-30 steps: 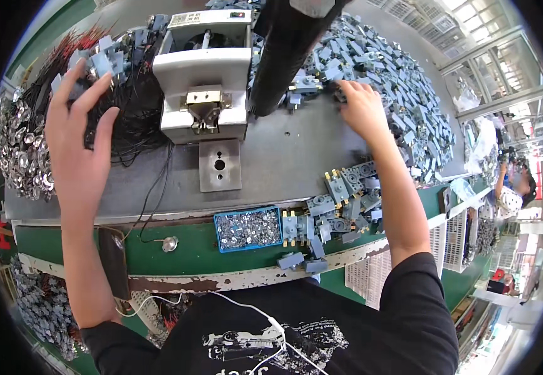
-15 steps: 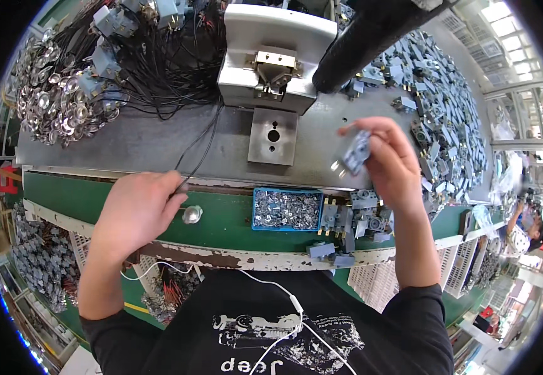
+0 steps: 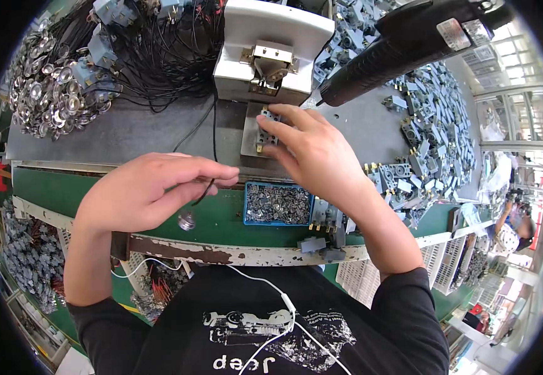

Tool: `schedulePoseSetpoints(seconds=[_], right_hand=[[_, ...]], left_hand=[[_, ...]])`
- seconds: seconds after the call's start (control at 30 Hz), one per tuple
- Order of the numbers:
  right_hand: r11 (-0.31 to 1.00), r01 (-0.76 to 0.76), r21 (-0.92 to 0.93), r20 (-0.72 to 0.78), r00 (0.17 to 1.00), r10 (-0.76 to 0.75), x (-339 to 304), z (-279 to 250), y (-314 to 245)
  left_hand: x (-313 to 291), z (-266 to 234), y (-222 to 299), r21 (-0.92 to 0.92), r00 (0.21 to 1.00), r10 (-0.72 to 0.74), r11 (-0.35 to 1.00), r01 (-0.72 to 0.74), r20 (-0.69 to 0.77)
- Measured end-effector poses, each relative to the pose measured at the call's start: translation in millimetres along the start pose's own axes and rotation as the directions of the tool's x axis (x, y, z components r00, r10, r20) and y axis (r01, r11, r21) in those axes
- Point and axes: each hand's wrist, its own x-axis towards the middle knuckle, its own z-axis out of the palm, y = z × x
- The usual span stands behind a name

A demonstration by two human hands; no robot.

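Observation:
My left hand [image 3: 149,194] is closed, pinching a thin black wire [image 3: 206,192] between thumb and fingers. From that wire a small round metal cap [image 3: 186,221] hangs over the green table edge. My right hand [image 3: 321,150] grips a small grey plastic block with brass terminals [image 3: 268,130]. Its fingers and thumb lie around the block, which is on the square metal plate [image 3: 249,140]; part of both is hidden under the fingers. Just behind the plate stands a white machine with a metal fixture [image 3: 274,56].
A black handheld power tool [image 3: 371,69] hangs at the right of the machine. Wired metal caps [image 3: 49,94] heap up at left. Many grey blocks [image 3: 434,125] cover the right side. A blue tray [image 3: 277,223] of small metal parts sits in front, beside loose blocks [image 3: 327,215].
My right hand has carried the grey block left onto the metal plate. My left hand has moved right and slightly up with the wire. The black tool has swung to a different angle.

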Motion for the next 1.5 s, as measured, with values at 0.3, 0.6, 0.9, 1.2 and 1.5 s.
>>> schedulePoseSetpoints(seconds=[0.3, 0.6, 0.9, 1.2, 1.5], right_hand=[[0.987, 0.004, 0.16, -0.071, 0.997, 0.008, -28, -4, -24], [-0.142, -0.237, 0.961, 0.272, 0.905, 0.329, -39, 31, -96], [0.956, -0.173, 0.235, 0.12, 0.982, 0.148, -31, -34, -11], [0.929, -0.014, 0.37, -0.036, 0.999, 0.029, -34, -36, -19], [0.986, 0.015, 0.166, -0.559, 0.825, 0.082, -37, 4, -17]], left_hand=[[23, 20, 17, 0.662, 0.96, 0.256, 0.739, -0.121, -0.11], [59, 21, -2, 0.658, 0.851, 0.512, 0.681, -0.321, -0.116], [45, 18, -19, 0.482, 0.975, 0.217, 0.86, -0.166, -0.051], [52, 28, -3, 0.356, 0.956, 0.248, 0.917, -0.18, -0.157], [52, 30, 12, 0.482, 0.947, 0.219, 0.872, -0.083, -0.233]])
